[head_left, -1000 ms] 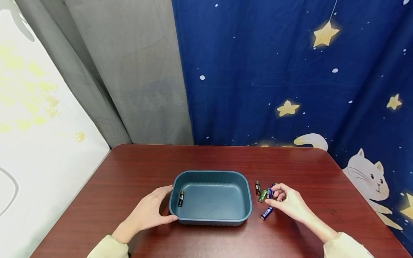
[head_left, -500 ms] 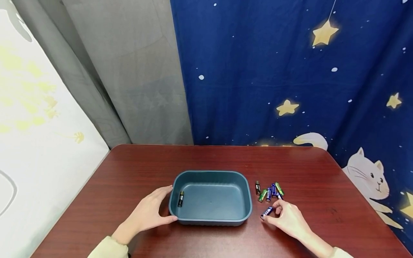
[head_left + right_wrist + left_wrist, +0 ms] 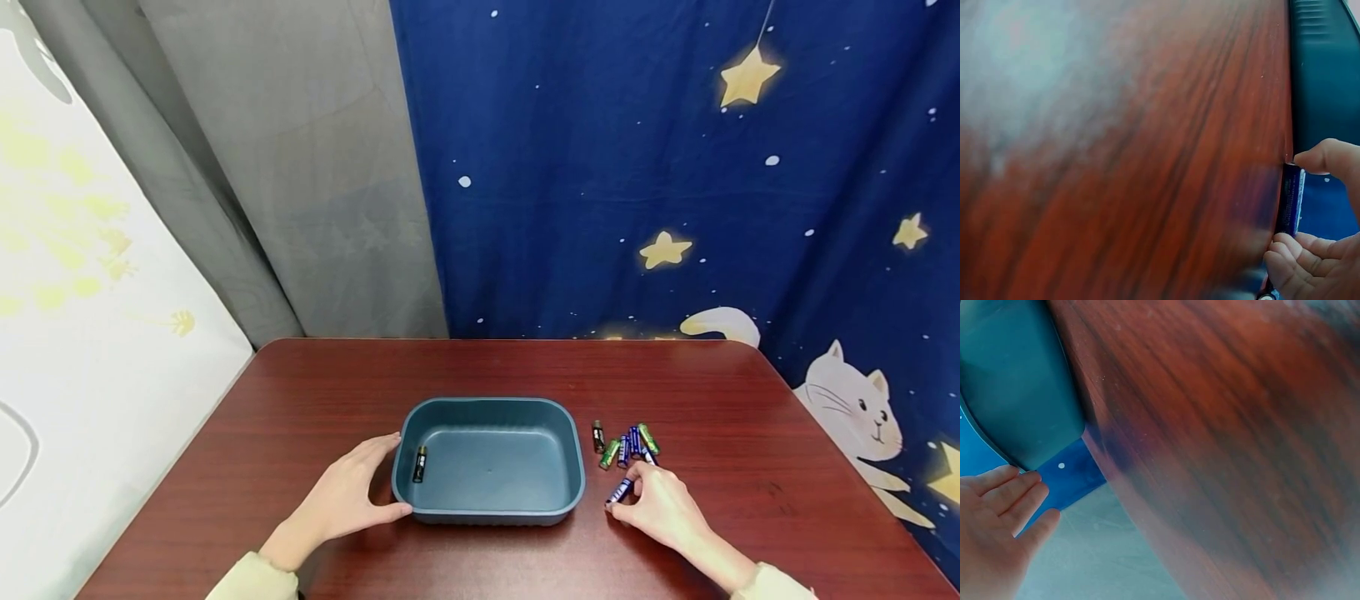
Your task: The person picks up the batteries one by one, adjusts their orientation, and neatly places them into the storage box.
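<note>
Currently, the right hand [image 3: 660, 507] pinches a glossy, cylindrical blue battery [image 3: 618, 492] end to end, right of the smooth, round-cornered basin [image 3: 495, 511] on the wood-grained table [image 3: 337, 375], while the left hand [image 3: 341, 487], fingers extended, thumb spread, touches the basin's rim. Only the head view shows a black battery [image 3: 420, 464] inside.

Head view: from the wearer's head, forward and down, set well back; takes in the glossy red-brown wood-grain surface [image 3: 337, 375], the whole teal rounded-rectangular plastic tub [image 3: 495, 472] and the navy star-printed fabric curtain [image 3: 540, 208] behind. Left wrist: close, rolled sideways, past the left hand [image 3: 1002, 522] to part of the tub. Right wrist: close, rolled, on the right hand [image 3: 1319, 240] and a blue cylindrical battery [image 3: 1291, 199]. Shared by all three: tub, surface, curtain
</note>
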Tool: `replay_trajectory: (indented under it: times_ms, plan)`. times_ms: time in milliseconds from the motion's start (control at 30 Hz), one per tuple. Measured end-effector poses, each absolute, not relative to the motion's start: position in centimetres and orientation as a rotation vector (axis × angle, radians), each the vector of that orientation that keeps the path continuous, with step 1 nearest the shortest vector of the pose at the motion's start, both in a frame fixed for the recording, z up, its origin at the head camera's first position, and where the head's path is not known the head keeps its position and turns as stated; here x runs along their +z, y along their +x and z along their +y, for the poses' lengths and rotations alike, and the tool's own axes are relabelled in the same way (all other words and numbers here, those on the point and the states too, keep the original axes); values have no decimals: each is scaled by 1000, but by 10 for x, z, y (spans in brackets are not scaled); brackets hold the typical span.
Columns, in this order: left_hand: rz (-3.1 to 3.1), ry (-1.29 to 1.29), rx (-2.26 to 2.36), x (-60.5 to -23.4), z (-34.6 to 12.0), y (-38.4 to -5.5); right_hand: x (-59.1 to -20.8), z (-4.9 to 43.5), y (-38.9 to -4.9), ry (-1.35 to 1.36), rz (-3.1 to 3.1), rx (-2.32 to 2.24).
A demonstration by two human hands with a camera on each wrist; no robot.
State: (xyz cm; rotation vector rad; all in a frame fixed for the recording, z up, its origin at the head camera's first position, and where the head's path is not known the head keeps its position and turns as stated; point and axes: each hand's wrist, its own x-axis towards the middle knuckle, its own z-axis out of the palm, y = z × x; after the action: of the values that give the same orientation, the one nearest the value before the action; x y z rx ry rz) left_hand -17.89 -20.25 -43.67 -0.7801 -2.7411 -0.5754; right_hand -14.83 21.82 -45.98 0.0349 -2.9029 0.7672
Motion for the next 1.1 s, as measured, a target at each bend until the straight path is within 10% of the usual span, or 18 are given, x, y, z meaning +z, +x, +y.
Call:
replay_trajectory:
  times_ms: [1100]
  plan:
    - [-2746,-751,-588,-441,-203,-177,-412,179,-212,837,-2454,952]
